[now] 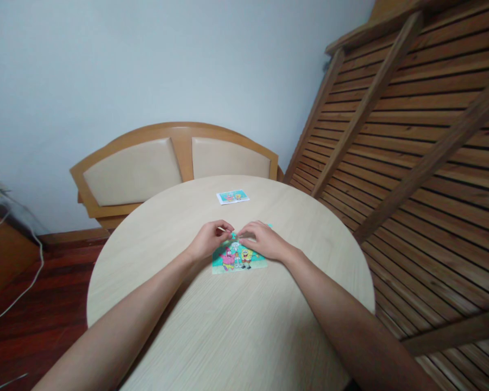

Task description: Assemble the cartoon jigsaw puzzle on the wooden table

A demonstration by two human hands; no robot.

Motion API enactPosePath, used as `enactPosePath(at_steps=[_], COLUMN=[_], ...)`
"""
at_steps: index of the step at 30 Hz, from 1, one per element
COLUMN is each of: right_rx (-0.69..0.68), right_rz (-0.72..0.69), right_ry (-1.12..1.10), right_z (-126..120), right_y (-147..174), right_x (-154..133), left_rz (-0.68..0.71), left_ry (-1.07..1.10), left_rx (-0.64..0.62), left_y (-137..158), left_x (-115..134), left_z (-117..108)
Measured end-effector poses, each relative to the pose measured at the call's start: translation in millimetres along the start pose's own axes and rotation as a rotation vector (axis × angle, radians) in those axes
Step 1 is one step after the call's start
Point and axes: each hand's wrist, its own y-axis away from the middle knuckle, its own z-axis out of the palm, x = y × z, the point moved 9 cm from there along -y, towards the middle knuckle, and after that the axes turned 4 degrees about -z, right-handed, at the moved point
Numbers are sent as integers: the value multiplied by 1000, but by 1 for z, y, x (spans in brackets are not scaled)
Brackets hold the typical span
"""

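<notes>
A jigsaw puzzle (228,262) with a pink cartoon starfish, a yellow sponge figure and other characters on a teal ground lies flat on the table, in front of me. At its upper edge, a small teal puzzle piece (233,236) shows between my fingertips. My left hand (212,238) is closed in a pinch at the left side of this piece. From the right, my right hand (264,240) curls over the puzzle's upper right part, thumb and forefinger drawn together near the piece. That hand hides part of the puzzle, and its fingertips are too small to see their exact contact.
A printed picture card (233,197) with similar characters lies farther back on the round wooden table (146,239). Another teal bit (270,225) peeks out behind my right hand. Beyond stands a padded headboard (134,171); a slatted wooden frame (411,163) leans at right.
</notes>
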Motion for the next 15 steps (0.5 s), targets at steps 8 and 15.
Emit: enactPosePath(at_steps=[8, 15], right_rx=[119, 63], right_rz=[278, 502], right_ry=[150, 138], right_z=[-42, -49], right_y=[19, 44], right_x=[62, 114], left_rz=[45, 0], left_ry=[-334, -461], left_rx=[85, 129], left_y=[3, -1], left_x=[4, -16], left_z=[-17, -35])
